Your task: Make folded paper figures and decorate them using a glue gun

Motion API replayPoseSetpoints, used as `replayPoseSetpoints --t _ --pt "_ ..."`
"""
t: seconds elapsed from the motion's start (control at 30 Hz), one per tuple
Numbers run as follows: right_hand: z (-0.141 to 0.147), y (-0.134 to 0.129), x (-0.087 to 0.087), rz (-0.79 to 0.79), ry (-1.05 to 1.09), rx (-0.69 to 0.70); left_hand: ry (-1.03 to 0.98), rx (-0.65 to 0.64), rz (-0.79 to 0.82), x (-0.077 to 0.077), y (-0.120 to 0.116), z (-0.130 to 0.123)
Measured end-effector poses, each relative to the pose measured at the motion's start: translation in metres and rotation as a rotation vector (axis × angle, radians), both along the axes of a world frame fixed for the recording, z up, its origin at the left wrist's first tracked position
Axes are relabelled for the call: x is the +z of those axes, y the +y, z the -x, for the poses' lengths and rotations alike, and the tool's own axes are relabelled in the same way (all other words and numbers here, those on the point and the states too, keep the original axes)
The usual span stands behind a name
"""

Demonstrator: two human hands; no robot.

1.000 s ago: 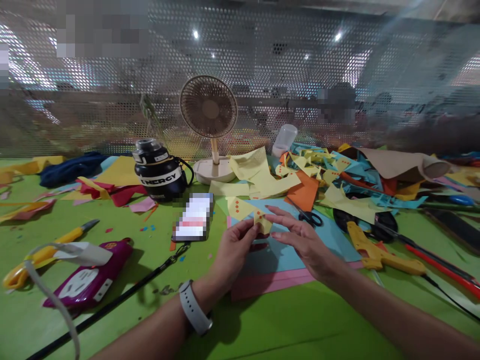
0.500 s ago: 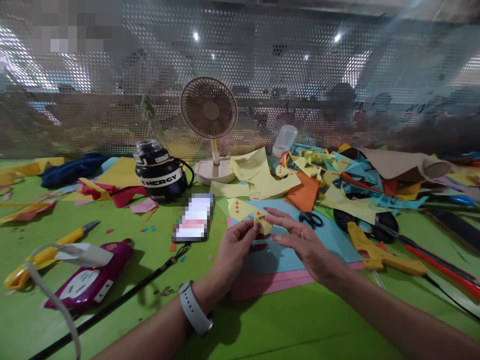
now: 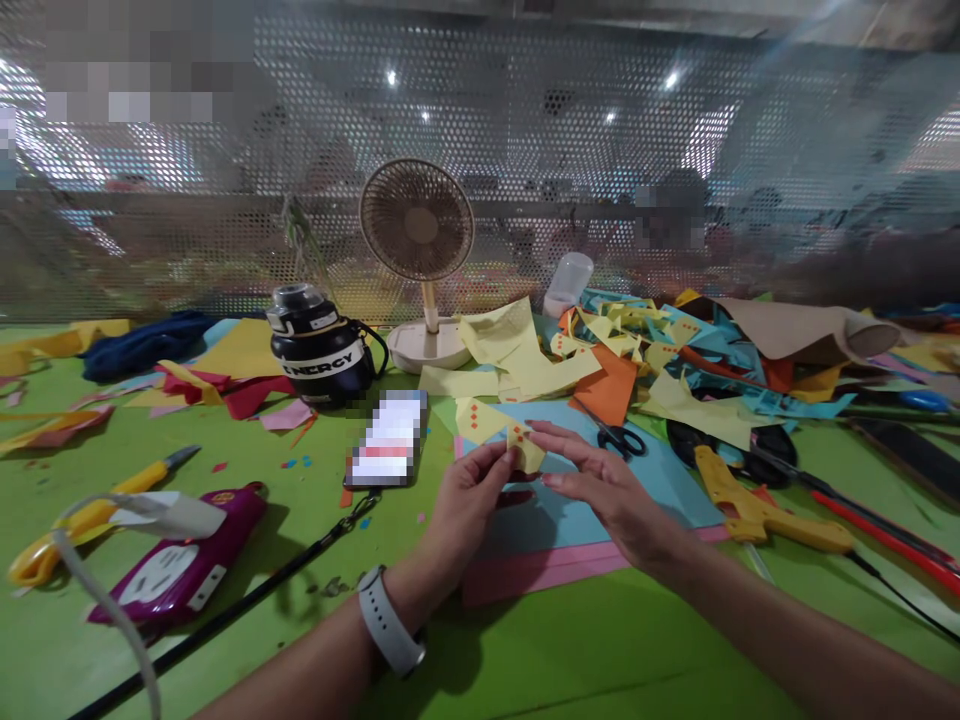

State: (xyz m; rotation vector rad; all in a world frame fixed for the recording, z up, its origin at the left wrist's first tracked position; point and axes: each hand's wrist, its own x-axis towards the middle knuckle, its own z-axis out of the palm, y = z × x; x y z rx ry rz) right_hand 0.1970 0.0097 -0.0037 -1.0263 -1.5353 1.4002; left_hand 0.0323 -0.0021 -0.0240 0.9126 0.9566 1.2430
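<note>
My left hand [image 3: 471, 497] pinches a small pale yellow paper piece [image 3: 528, 455] marked with orange diamonds. Close to its right side is my right hand [image 3: 607, 485], its fingers spread and holding nothing that I can see. Below both hands lie a light blue paper sheet [image 3: 660, 490] and a pink sheet [image 3: 555, 575] under it. Another yellow paper piece [image 3: 480, 420] with orange diamonds rests at the blue sheet's far left corner. Black-handled scissors [image 3: 624, 440] lie beyond my right hand, beside an orange paper [image 3: 606, 383].
A phone [image 3: 388, 440], a black flask [image 3: 322, 350] and a small fan [image 3: 418, 225] stand or lie ahead. On the right are a yellow glue gun [image 3: 765, 510] and paper scraps [image 3: 697, 405]. A purple power strip [image 3: 180, 560] and a yellow-handled tool [image 3: 142, 480] lie left.
The right hand's fingers have shifted very slightly beside the paper piece. My left hand keeps its pinch, and the camera view has moved a little.
</note>
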Motion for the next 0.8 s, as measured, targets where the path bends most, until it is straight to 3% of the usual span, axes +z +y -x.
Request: replayPoseSetpoints --t 0.17,0.6,0.8 --pt "-0.0009 0.0006 -0.0018 -0.062 -0.064 0.020 0.035 0.008 -0.002 0.0002 0.0006 0.0002" --pt "0.0000 -0.0005 -0.0012 -0.042 -0.035 0.047 0.039 0.012 0.013 0.0001 0.0023 0.0006" --pt "0.0013 0.0006 -0.0021 -0.144 -0.111 -0.003 0.040 0.026 0.004 0.0009 0.0003 0.0001"
